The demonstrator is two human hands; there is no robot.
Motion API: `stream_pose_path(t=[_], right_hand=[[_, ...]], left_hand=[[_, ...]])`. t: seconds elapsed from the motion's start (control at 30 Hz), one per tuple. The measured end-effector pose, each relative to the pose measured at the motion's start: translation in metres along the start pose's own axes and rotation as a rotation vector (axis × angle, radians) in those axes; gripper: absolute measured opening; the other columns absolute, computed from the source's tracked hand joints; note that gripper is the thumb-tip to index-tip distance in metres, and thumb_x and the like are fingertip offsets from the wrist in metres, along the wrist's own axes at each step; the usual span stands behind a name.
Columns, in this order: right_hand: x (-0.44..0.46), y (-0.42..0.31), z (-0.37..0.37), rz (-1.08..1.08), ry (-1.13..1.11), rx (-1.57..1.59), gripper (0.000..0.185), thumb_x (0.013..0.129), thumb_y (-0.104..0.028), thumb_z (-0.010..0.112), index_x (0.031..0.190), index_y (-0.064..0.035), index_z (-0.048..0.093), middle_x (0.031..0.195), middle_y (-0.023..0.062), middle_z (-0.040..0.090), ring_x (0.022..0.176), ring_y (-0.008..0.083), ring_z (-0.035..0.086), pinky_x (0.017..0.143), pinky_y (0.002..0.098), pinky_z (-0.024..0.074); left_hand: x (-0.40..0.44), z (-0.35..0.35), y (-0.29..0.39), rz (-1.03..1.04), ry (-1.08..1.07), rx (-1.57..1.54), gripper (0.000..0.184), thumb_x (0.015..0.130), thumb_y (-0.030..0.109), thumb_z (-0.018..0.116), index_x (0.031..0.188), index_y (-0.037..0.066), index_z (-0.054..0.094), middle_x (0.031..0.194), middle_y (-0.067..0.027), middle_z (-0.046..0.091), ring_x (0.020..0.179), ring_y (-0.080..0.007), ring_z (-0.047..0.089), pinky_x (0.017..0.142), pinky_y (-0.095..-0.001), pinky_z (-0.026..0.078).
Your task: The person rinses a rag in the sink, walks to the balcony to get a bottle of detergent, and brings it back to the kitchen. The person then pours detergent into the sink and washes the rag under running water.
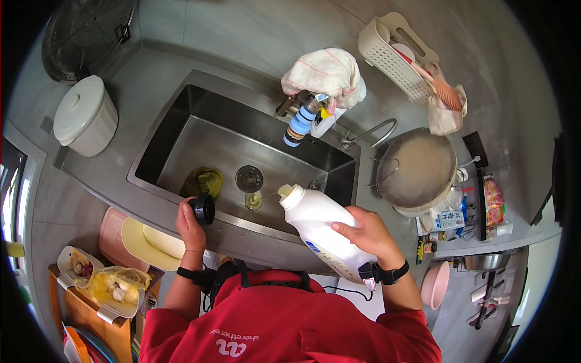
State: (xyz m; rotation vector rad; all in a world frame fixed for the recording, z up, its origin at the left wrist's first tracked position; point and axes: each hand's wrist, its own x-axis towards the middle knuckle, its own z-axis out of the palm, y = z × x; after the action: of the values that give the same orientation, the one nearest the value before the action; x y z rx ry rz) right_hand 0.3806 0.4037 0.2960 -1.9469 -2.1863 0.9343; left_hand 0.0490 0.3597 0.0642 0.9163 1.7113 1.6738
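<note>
- White plastic bottle with a rounded body (321, 227), seen from the head camera, lies tilted over the near side of the sink, its mouth pointing into the basin.
- Right hand (369, 233), wearing a black wrist strap, grips the bottle around its side, thumb on top.
- Pale yellow liquid (283, 191) shows at the bottle's mouth, with a thin trail running toward the drain side.
- Left hand (191, 227) holds a round black plastic cap (203, 209) between its fingers, just above the sink's front edge, apart from the bottle.
- Rectangular stainless-steel sink (200, 136) fills the middle; on its floor are a dark round drain (249, 178), a small yellowish, glassy shape (253, 201) too unclear to identify, and a crumpled olive-green item (207, 183) left of the drain.
- Pale cloth with pink lines (324, 75) drapes over the area behind the basin, above a blue-and-black banded tube (299, 126).
- Lidded white round pot (86, 118) stands on the grey counter (130, 100), left of the sink.
</note>
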Motion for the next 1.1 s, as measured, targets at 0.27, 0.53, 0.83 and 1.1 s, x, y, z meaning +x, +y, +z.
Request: stream_pose_path(t=[0.27, 0.53, 0.83, 1.1], right_hand=[[-0.006, 0.01, 0.001, -0.023, 0.03, 0.033, 0.046, 0.082, -0.047, 0.068, 0.1, -0.0045, 0.064, 0.08, 0.0164, 0.067, 0.074, 0.0324, 0.066, 0.066, 0.0371, 0.0509], [-0.018, 0.013, -0.007, -0.033, 0.065, 0.094, 0.042, 0.082, -0.042, 0.07, 0.098, -0.0034, 0.065, 0.079, 0.0156, 0.067, 0.071, 0.0267, 0.066, 0.065, 0.0342, 0.0504], [-0.053, 0.038, -0.025, 0.088, 0.179, 0.443, 0.027, 0.082, -0.02, 0.074, 0.096, 0.0013, 0.064, 0.079, 0.0025, 0.065, 0.067, 0.0086, 0.059, 0.06, 0.0241, 0.0477], [-0.095, 0.096, -0.034, -0.001, 0.47, 0.693, 0.024, 0.093, -0.022, 0.059, 0.095, 0.0023, 0.059, 0.065, 0.0026, 0.057, 0.048, 0.0076, 0.048, 0.043, 0.0225, 0.0387]], left_hand=[[-0.001, -0.001, 0.001, 0.014, -0.017, 0.0, 0.046, 0.102, 0.037, 0.032, 0.102, 0.0, 0.06, 0.088, -0.0064, 0.059, 0.082, -0.0154, 0.053, 0.078, -0.0273, 0.042], [0.0, 0.004, -0.003, 0.028, 0.056, 0.029, 0.046, 0.102, 0.036, 0.032, 0.099, 0.0, 0.061, 0.084, -0.0108, 0.061, 0.08, -0.0201, 0.057, 0.076, -0.0314, 0.045], [-0.001, 0.007, -0.003, 0.026, 0.076, 0.062, 0.048, 0.102, 0.038, 0.032, 0.1, -0.001, 0.061, 0.085, -0.0117, 0.062, 0.08, -0.021, 0.057, 0.077, -0.0321, 0.045], [-0.002, 0.013, -0.002, 0.042, 0.112, 0.16, 0.048, 0.102, 0.04, 0.034, 0.1, -0.001, 0.061, 0.084, -0.0122, 0.063, 0.078, -0.0221, 0.058, 0.075, -0.0337, 0.046]])
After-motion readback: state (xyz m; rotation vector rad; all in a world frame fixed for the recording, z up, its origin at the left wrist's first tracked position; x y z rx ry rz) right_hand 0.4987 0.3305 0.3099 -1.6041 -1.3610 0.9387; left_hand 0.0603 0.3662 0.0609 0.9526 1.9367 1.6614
